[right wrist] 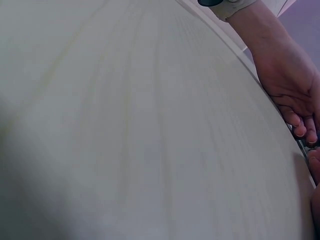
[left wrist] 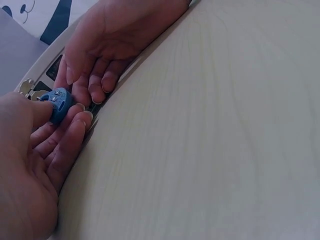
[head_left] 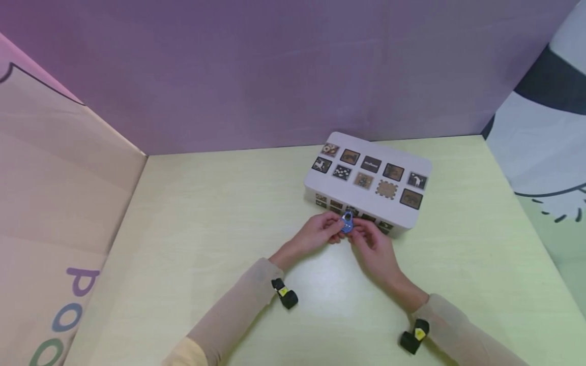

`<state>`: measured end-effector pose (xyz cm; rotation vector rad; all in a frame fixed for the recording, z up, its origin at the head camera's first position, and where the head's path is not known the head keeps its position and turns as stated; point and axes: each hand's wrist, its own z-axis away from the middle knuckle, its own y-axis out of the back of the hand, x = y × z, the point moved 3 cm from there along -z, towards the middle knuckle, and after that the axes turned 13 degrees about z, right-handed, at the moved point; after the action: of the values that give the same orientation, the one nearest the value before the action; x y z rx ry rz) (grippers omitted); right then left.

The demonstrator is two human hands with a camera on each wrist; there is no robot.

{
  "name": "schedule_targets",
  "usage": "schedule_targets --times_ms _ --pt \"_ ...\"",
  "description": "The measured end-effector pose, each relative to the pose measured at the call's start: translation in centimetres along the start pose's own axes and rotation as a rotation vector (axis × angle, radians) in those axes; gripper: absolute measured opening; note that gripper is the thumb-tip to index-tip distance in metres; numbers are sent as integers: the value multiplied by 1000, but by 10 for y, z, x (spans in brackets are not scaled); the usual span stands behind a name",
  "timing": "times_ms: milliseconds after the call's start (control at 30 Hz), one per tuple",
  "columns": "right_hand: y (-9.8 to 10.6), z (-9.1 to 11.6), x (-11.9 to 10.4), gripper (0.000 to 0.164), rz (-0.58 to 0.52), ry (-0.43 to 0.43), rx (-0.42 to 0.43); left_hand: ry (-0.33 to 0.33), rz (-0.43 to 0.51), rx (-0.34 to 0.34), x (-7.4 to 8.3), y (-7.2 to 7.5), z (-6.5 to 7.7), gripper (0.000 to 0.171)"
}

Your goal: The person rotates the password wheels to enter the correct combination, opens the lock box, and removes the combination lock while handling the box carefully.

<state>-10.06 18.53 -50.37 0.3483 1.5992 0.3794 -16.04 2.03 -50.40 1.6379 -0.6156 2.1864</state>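
Note:
A small blue combination padlock is at the front side of a white box printed with square pictures. My left hand pinches it, the thumb over its face and the fingers beneath. In the left wrist view the padlock shows its number dials, and its shackle end lies close to a metal clasp on the box. My right hand is at the padlock's right side, its fingers loosely bent and its thumb apart from the lock. In the right wrist view my left hand hides the padlock.
The box stands on a pale wood-grain table, near a purple wall panel along the back edge. Printed panels rise at the left and right. Black wrist cameras are strapped to both sleeves.

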Motion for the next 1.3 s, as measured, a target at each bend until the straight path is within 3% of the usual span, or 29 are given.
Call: schedule_targets --times_ms 700,1300 --pt "0 0 1 29 -5 -6 3 23 25 -21 4 0 2 25" --pt "0 0 1 29 -3 5 8 20 26 7 1 0 1 22"
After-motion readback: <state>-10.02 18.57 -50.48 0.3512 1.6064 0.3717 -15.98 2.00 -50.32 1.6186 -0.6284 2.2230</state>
